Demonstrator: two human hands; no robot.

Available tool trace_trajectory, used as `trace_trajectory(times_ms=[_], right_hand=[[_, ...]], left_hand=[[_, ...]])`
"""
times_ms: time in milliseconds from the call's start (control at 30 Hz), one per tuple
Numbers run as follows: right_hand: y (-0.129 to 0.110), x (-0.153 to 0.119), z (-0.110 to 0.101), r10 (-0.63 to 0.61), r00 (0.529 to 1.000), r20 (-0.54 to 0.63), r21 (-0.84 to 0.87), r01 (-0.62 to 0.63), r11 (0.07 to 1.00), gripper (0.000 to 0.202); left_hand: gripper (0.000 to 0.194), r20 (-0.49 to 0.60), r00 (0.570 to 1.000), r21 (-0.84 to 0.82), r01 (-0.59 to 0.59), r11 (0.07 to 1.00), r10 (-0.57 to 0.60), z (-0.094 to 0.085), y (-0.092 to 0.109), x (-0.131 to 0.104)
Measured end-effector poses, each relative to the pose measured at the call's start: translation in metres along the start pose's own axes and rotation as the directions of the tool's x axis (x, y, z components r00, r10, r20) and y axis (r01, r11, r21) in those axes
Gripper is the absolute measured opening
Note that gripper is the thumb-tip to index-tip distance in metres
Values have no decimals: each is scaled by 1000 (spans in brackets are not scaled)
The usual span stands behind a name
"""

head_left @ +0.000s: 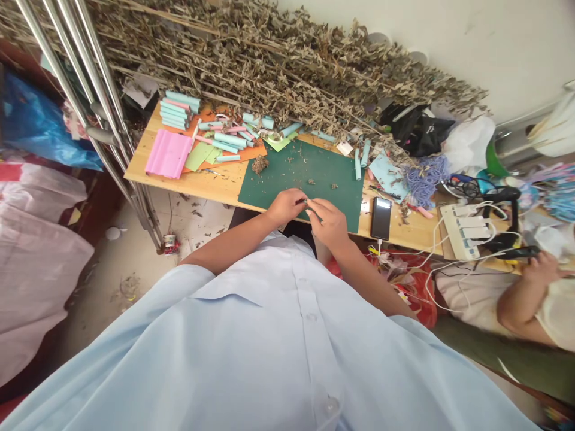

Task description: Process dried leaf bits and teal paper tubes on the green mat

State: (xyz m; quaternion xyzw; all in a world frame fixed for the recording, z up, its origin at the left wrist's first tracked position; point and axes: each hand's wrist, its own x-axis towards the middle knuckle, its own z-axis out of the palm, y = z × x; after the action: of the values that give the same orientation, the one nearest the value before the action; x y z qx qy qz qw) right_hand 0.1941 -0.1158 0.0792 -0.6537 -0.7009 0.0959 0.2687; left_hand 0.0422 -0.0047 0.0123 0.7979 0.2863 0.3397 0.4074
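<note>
My left hand (287, 206) and my right hand (329, 222) meet at the front edge of a green mat (305, 173). Their fingers are pinched together around something small and dark that I cannot make out. Bits of dry leaf lie scattered on the mat, with a brown crumbled clump (259, 164) at its left. Blue and pink paper rolls (229, 140) are heaped to the left on orange and green sheets. A pink paper stack (168, 154) lies near the table's left end. Right of the mat is a phone (381, 218) with a cable plugged in.
Dried leafy stalks (269, 60) stretch across the back of the table (211, 190). A power strip (462, 230) with white cables, purple string (426, 179) and bags crowd the right side. Metal poles (96, 114) stand at the left. Another person's arm (525, 293) shows at far right.
</note>
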Motion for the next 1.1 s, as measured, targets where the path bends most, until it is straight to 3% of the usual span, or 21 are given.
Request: trace_trajectory(times_ms=[200, 500, 833, 1100], right_hand=[[-6, 4, -1, 7, 1000, 22, -72, -5, 997, 36], [-3, 11, -8, 16, 1000, 1, -1, -16, 1000, 32], [-1, 14, -11, -97, 989, 114, -207, 119, 971, 38], [-5, 28, -16, -90, 978, 188, -251, 136, 958, 33]], left_hand=[[14, 7, 1000, 3, 6, 1000, -6, 0, 2, 0], [13, 22, 1000, -17, 14, 1000, -14, -1, 3, 0], [16, 21, 999, -21, 24, 999, -24, 0, 3, -1], [15, 13, 1000, -16, 7, 1000, -7, 0, -1, -1]])
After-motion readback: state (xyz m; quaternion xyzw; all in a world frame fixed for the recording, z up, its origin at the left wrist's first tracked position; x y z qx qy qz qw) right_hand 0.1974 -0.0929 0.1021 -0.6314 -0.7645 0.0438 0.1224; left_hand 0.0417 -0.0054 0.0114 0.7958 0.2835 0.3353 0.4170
